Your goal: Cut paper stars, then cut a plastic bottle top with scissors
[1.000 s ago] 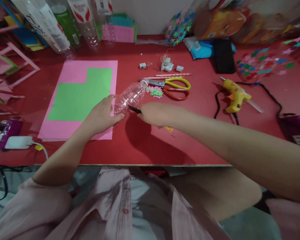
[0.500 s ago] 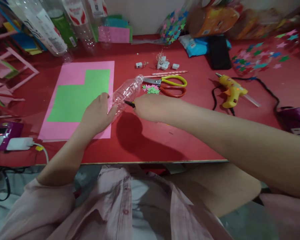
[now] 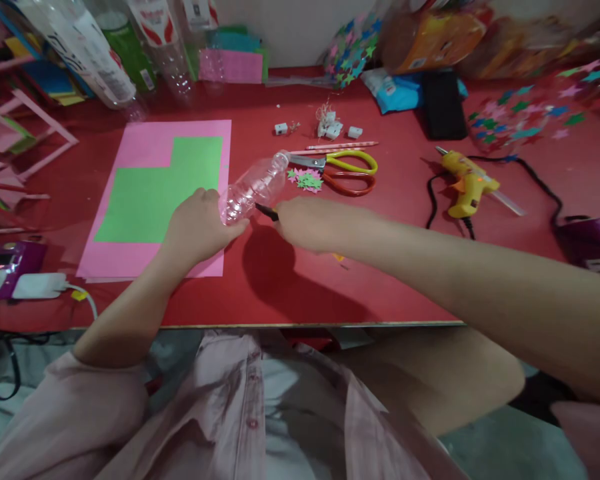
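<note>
A clear plastic bottle (image 3: 260, 183) lies tilted on the red table, its neck toward the scissors. My left hand (image 3: 200, 223) grips its lower end, thumb on the near side. In my right hand (image 3: 305, 223) is a utility knife (image 3: 267, 211) with a dark blade, closed in the fingers; the tip is at the bottle's near side, and I cannot tell if it touches. Beyond the right hand lie scissors (image 3: 350, 162) with one yellow and one red handle, and a small pile of pink and green paper stars (image 3: 307, 179). Green paper (image 3: 140, 200) rests on pink paper (image 3: 145, 143) under the left hand.
A yellow glue gun (image 3: 467, 183) with a black cord lies at the right, near a black phone (image 3: 444, 105). Small white lights (image 3: 331, 127) and a pencil (image 3: 343, 145) are behind the scissors. Several bottles (image 3: 155, 33) stand at the back left. A white plug (image 3: 40, 285) sits at the left edge.
The knife in my right hand has moved slightly right and toward me, its blade lower along the bottle's side. My left hand has shifted a little right, its thumb lower.
</note>
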{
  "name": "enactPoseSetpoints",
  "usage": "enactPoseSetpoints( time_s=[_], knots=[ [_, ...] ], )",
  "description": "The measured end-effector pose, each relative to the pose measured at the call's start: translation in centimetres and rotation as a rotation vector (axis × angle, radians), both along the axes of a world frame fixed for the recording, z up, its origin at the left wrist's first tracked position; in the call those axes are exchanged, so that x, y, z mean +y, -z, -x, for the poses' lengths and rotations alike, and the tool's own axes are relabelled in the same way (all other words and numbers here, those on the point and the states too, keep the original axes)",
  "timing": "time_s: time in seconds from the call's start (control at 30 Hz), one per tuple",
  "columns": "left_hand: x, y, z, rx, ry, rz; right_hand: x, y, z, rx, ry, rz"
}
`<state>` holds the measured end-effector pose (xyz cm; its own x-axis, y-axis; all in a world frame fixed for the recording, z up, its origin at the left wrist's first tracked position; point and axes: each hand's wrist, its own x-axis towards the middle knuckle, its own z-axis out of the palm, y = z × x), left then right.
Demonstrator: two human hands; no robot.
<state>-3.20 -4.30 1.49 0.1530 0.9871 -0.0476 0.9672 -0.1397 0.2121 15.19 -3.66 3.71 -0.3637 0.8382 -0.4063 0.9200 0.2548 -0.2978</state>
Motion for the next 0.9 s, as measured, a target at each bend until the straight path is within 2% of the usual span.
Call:
enactPoseSetpoints(
  time_s=[0.13,0.23,0.33,0.43,0.6,0.8,0.9],
  knots=[
    [0.6,0.2,0.8,-0.11,-0.025,0.04,-0.5,1.9,0.3,-0.024,-0.008,-0.077],
    [0.9,0.4,1.6,-0.188,-0.055,0.068,-0.1,2.6,0.1,-0.015,-0.008,-0.088],
    [1.3,0.8,2.5,-0.351,-0.108,0.117,0.3,2.2,-0.7,0.024,0.018,-0.093],
    [1.7,1.3,3.0,-0.582,-0.16,0.187,0.2,1.3,-1.6,0.146,0.102,-0.011],
    [1.6,1.3,2.9,-0.784,-0.139,0.287,-0.5,0.6,-1.7,0.197,0.165,0.06],
    [1.6,1.7,3.1,-0.927,-0.058,0.263,-0.9,0.6,-1.9,0.401,0.182,-0.051],
    [1.7,1.9,3.2,-0.993,-0.016,0.287,-1.0,0.8,-2.2,0.493,0.209,-0.198]
  ],
)
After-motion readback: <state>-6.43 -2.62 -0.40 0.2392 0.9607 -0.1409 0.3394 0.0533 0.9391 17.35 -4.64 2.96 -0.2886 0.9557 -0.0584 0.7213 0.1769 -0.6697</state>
